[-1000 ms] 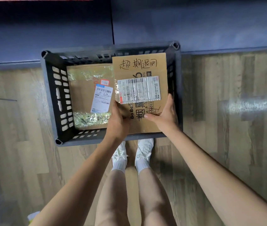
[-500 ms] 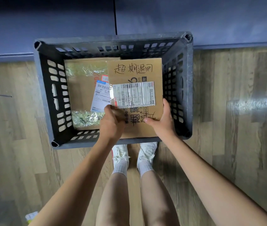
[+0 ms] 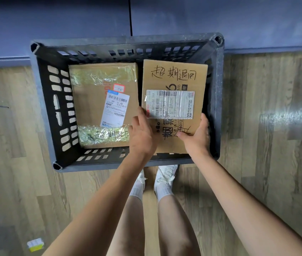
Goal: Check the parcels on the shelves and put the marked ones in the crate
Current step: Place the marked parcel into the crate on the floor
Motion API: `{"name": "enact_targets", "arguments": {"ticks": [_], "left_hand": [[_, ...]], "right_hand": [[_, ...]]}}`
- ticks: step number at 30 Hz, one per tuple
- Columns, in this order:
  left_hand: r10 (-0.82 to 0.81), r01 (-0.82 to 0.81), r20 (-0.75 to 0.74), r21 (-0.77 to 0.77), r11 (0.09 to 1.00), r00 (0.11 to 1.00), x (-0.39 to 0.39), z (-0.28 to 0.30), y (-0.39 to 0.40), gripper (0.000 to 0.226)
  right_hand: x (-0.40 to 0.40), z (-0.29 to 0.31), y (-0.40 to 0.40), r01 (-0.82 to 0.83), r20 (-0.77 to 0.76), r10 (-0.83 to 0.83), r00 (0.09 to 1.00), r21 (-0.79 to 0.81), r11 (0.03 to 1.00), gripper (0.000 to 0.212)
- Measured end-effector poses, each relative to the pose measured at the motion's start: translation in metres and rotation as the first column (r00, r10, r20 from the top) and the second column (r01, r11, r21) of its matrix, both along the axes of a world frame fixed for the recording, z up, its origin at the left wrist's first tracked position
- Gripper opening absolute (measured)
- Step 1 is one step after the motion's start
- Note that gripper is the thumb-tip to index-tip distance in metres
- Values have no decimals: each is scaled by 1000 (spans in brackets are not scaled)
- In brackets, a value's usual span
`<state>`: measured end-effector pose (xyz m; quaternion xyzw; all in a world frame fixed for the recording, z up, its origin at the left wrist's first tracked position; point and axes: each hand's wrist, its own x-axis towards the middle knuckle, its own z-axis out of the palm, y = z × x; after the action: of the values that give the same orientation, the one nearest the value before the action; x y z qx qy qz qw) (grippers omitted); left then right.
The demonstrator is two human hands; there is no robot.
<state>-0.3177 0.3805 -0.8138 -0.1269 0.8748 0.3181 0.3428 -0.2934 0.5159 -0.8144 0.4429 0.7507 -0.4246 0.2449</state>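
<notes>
A black slotted plastic crate (image 3: 218,100) stands on the wood floor below me. On its left side lies a taped cardboard parcel (image 3: 91,100) with a white label and handwritten black marks. On the right side a flat cardboard parcel (image 3: 174,74) with handwritten characters and a wrinkled shipping label sits low inside the crate. My left hand (image 3: 141,133) holds that parcel's near left edge. My right hand (image 3: 197,134) grips its near right edge, thumb on top.
A dark blue wall (image 3: 238,19) runs right behind the crate. My legs and white shoes (image 3: 165,174) stand just in front of it. A small yellow and white object (image 3: 35,244) lies on the floor at lower left.
Both hands have lowered the flat parcel deeper into the crate's right side. It no longer overlaps the left parcel's label.
</notes>
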Motion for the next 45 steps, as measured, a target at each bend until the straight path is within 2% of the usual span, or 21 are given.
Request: {"name": "enact_targets", "arguments": {"ticks": [6, 10, 20, 26, 31, 35, 39, 43, 45], "left_hand": [[-75, 79, 99, -41, 996, 992, -11, -10, 13, 89], [-80, 87, 73, -87, 992, 994, -13, -21, 18, 89], [-162, 177, 123, -120, 977, 979, -10, -62, 15, 87], [-212, 224, 110, -113, 968, 971, -15, -79, 15, 90], [-257, 272, 102, -179, 945, 961, -14, -87, 20, 83], [-356, 378, 129, -255, 890, 926, -7, -88, 23, 75], [-409, 424, 112, -252, 870, 906, -1, -81, 24, 65], [-625, 630, 117, -284, 723, 771, 1, -91, 18, 62], [-673, 680, 134, -273, 680, 727, -3, -97, 16, 61]], "right_hand": [[-17, -9, 8, -10, 2, 10, 1000, 19, 1000, 89], [-23, -19, 10, -24, -4, 25, 1000, 40, 999, 91], [-28, -55, 5, -120, 27, 120, 992, 19, 993, 89], [-32, -83, 4, -90, 13, 90, 996, 1, 996, 90], [-28, -95, 5, -75, 7, 74, 997, 24, 997, 90], [-28, -100, 6, -87, 26, 87, 996, 24, 996, 88], [-24, -105, 4, -117, 8, 117, 993, 12, 993, 83], [-20, -117, 1, -217, 55, 215, 975, 38, 975, 85], [-21, -120, 2, -285, 78, 279, 957, 68, 956, 84]]}}
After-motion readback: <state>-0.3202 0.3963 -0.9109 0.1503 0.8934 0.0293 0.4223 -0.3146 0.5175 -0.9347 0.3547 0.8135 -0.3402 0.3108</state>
